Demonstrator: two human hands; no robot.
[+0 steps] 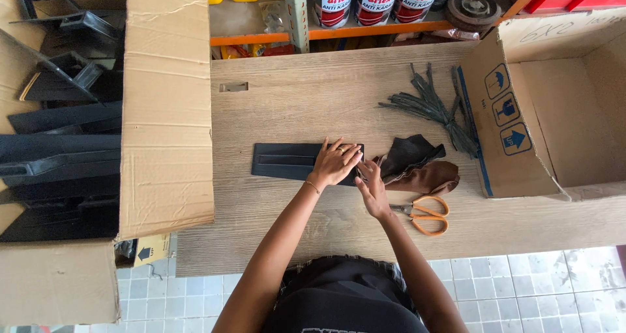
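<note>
The left hand (334, 163) lies flat with fingers spread on the right end of a long black plastic trim piece (290, 161), pinning it to the wooden worktable (293, 98). The piece lies crosswise near the table's middle, its left end free. The right hand (373, 188) works at that same right end, fingertips pinched together on what looks like a thin tie or a bit of wrapping; the view is too small to tell which.

Just right of the hands sits a crumpled heap of dark and brown plastic wrap (417, 166), touching or nearly touching the piece's end. Orange-handled scissors (424, 214) lie nearer the person, right of the right hand, blades pointing toward it. Farther off, a bundle of dark green ties (433, 105) fans out beside an open cardboard box (554, 111) on the right. A large carton (163, 98) on the left holds more black trim pieces (59, 150). Tins (375, 0) stand on the far shelf.

To do this step well, I judge the flat palm should keep steady downward pressure so the piece cannot slide, while the pinching fingers pull along the piece's length rather than upward, keeping clear of the scissors' tips.
</note>
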